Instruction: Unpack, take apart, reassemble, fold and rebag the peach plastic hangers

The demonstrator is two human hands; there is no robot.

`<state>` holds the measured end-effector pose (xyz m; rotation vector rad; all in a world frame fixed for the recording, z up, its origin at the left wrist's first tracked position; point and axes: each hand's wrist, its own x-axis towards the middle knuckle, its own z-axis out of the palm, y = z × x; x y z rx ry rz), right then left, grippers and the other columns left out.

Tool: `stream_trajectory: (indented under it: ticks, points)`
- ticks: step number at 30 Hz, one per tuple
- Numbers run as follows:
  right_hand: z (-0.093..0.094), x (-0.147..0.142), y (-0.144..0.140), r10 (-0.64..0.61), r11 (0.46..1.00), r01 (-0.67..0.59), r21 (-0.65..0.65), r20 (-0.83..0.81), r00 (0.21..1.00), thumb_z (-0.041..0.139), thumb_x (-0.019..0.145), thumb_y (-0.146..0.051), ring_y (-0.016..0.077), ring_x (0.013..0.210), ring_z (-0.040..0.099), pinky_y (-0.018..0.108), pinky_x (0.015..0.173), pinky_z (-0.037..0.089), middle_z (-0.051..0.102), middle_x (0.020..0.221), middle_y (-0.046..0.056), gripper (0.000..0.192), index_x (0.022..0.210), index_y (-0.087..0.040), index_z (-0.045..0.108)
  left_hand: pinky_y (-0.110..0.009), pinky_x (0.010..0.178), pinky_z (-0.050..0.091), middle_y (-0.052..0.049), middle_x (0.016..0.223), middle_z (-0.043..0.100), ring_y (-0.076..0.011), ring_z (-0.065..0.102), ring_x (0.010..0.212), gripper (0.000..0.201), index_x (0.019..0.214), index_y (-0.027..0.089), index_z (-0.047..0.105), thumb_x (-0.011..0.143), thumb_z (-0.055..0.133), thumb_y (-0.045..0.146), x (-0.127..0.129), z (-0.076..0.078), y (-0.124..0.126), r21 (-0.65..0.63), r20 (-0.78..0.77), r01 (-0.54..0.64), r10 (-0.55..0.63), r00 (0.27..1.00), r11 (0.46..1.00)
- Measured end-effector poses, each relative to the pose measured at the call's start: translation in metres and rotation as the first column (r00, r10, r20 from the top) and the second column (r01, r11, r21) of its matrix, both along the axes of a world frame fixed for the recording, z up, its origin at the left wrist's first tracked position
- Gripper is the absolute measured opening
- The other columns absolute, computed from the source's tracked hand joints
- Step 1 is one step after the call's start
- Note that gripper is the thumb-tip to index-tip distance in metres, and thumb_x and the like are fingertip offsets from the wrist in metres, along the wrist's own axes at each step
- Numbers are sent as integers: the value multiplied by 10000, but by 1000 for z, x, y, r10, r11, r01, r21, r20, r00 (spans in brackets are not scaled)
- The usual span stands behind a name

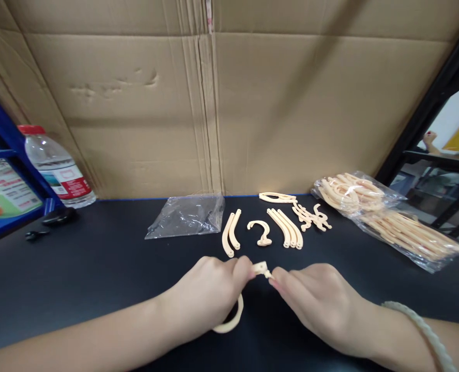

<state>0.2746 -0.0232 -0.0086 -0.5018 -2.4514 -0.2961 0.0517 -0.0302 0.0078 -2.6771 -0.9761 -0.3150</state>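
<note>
My left hand (pixel 210 297) grips a cream curved plastic piece (pixel 231 321) whose arc sticks out below the palm. My right hand (pixel 317 299) pinches a small cream piece (pixel 261 268) at the spot where both hands' fingertips meet, just above the black table (pixel 97 268). Beyond the hands lie loose cream parts: two curved arms (pixel 231 232), a single hook (pixel 261 231), a fan of curved arms (pixel 287 227) and a cluster of small hooks (pixel 310 217). A pale bracelet (pixel 427 330) circles my right wrist.
A clear bag of cream parts (pixel 388 217) lies at the right. An empty clear bag (pixel 186 214) lies left of the parts. A water bottle (pixel 57 168) stands at far left beside a blue shelf (pixel 4 206). Cardboard (pixel 214 103) walls the back.
</note>
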Motion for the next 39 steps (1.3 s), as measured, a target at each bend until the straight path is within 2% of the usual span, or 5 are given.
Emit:
stream_trajectory:
  ticks: [6, 14, 24, 34, 39]
  points:
    - [17, 7, 18, -109, 957, 57, -283, -172, 979, 448, 966, -191, 86, 470, 454, 234, 479, 348, 512, 576, -35, 237, 766, -168, 572, -235, 440, 266, 58, 543, 396, -106, 336, 430, 345, 787, 177, 505, 997, 259, 296, 2, -1, -1, -491, 307, -73, 251, 918, 868]
    - [44, 46, 76, -312, 910, 191, -368, -306, 899, 536, 906, -314, 172, 735, 597, 274, 564, 446, 662, 839, 57, 211, 803, -192, 674, -168, 364, 283, 103, 472, 346, -70, 313, 368, 366, 824, 187, 527, 909, 409, 523, 3, -9, 12, -836, 546, 241, 706, 451, 493]
    - [23, 78, 116, -456, 850, 434, -298, -5, 890, 392, 640, 28, 235, 847, 667, 400, 772, 535, 722, 907, 64, 440, 834, -196, 718, -189, 513, 452, 39, 545, 582, -97, 556, 494, 262, 827, 170, 543, 883, 563, 425, 1, -2, 13, -730, 640, 442, 747, 177, 521]
    - [13, 5, 28, 136, 987, -137, -78, -13, 991, 494, 865, -68, 213, 1068, 564, 385, 909, 485, 645, 1159, 111, 365, 1210, -151, 580, -189, 534, 465, -6, 724, 691, -131, 659, 648, 229, 872, 180, 512, 909, 565, 399, 2, -4, 10, -682, 692, 461, 705, 156, 568]
    - [6, -2, 16, 109, 991, -118, 55, 148, 983, 531, 926, -240, 249, 1113, 554, 419, 923, 459, 663, 1188, 108, 334, 1235, -121, 578, -191, 518, 468, -9, 734, 693, -120, 657, 596, 225, 871, 174, 505, 902, 580, 384, 2, -3, 7, -682, 695, 461, 699, 168, 568]
